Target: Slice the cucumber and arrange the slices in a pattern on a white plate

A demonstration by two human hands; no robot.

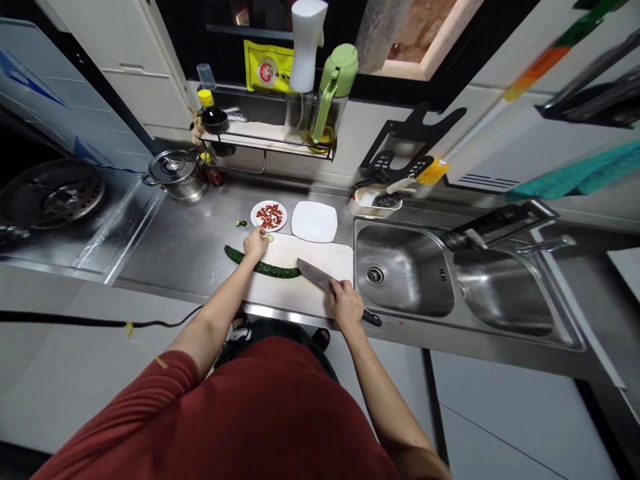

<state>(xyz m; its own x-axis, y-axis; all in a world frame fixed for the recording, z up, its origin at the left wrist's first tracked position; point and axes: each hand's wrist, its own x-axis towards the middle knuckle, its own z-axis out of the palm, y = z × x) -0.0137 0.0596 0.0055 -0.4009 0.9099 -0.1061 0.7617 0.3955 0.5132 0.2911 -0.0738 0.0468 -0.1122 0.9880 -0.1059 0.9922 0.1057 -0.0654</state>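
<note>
A long dark green cucumber lies across the white cutting board, its left end reaching past the board's edge. My left hand is over the board's upper left corner, fingers drawn together beside a pale cucumber slice. Whatever is between those fingertips is hidden. My right hand grips a kitchen knife where blade and handle meet. The blade's tip is at the cucumber's right end. Small cucumber pieces lie on the steel counter, left of a white plate of chopped red bits.
An empty-looking square white plate stands behind the board. To the right is a double sink with a faucet. A lidded pot and a stove burner are left. Bottles stand on a wall rack.
</note>
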